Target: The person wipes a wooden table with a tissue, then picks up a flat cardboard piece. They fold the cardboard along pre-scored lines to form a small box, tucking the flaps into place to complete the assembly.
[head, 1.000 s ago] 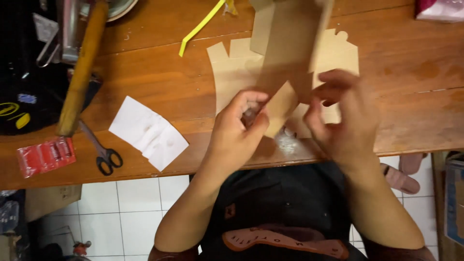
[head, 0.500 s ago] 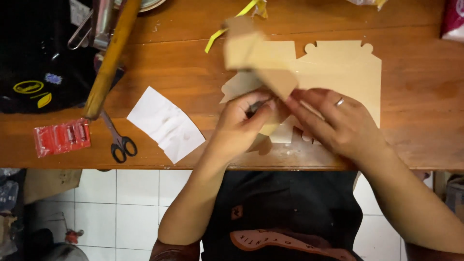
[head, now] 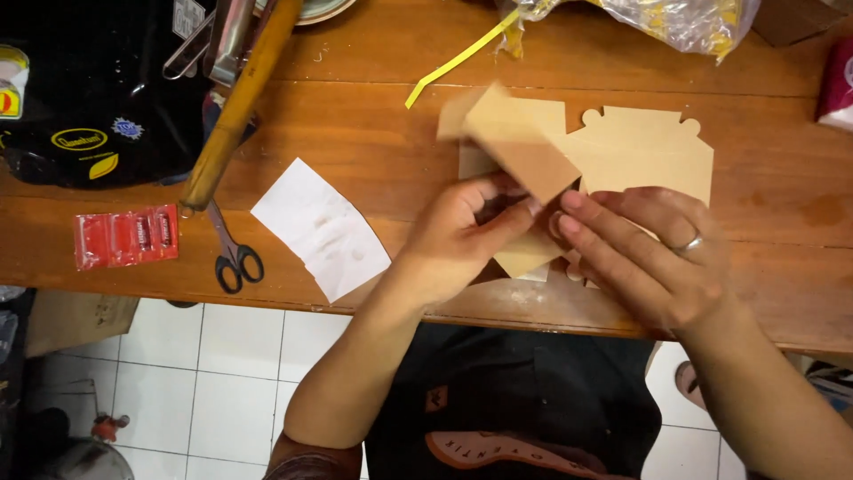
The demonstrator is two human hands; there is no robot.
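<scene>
A wooden table (head: 373, 107) seen from above, with a person's two bare hands working at its near edge. The landmark is the brown card cut-out (head: 640, 156), a flat die-cut sheet lying right of the table's middle.

Far left of the cut-out sits a black plastic bag (head: 89, 98). Below it, near the table's front edge, lies a red sachet strip (head: 126, 236). Next come a long wooden handle (head: 238, 107), angled across the table, and black-handled scissors (head: 233, 253) just beneath its lower end. A curved white paper piece (head: 320, 228) lies between the scissors and the hands. A yellow strip (head: 453, 64) lies above and left of the cut-out.

The left hand (head: 458, 240) is closed in a pinch on the cut-out's folded flap (head: 520, 151), thumb and fingers pressed together on its lower edge; the exact contact is partly hidden. The right hand (head: 653, 253), wearing a ring, rests with fingers loosely extended, its fingertips (head: 569, 200) touching the card beside the flap, apparently pressing rather than gripping.
</scene>
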